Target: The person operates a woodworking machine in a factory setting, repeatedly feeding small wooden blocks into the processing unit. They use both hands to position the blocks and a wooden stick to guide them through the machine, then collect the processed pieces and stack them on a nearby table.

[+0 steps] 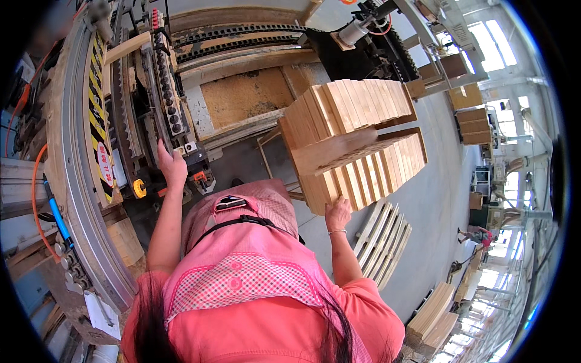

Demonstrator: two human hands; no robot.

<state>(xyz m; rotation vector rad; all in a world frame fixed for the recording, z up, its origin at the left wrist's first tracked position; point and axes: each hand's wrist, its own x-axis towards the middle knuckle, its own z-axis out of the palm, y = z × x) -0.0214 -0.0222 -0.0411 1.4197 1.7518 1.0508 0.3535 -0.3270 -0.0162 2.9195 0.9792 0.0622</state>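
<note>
Right hand (337, 213) is pressing flat and open against the stacked wooden slats (354, 139); left hand (172, 164) is gripping the machine edge (181, 148). We are judging the slats stiff, heavy and loose, so we are supporting them from below.

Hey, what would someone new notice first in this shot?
The tall stack of pale wooden slats, right of centre, with the right hand pressed against its lower edge. Next, the grey machine with yellow-black warning stripes curving down the left, where the left hand reaches its controls.

A big wood workshop, a large machine (139, 103) with sawdust, stacks of wood boards (357, 139), a long hall behind.
</note>
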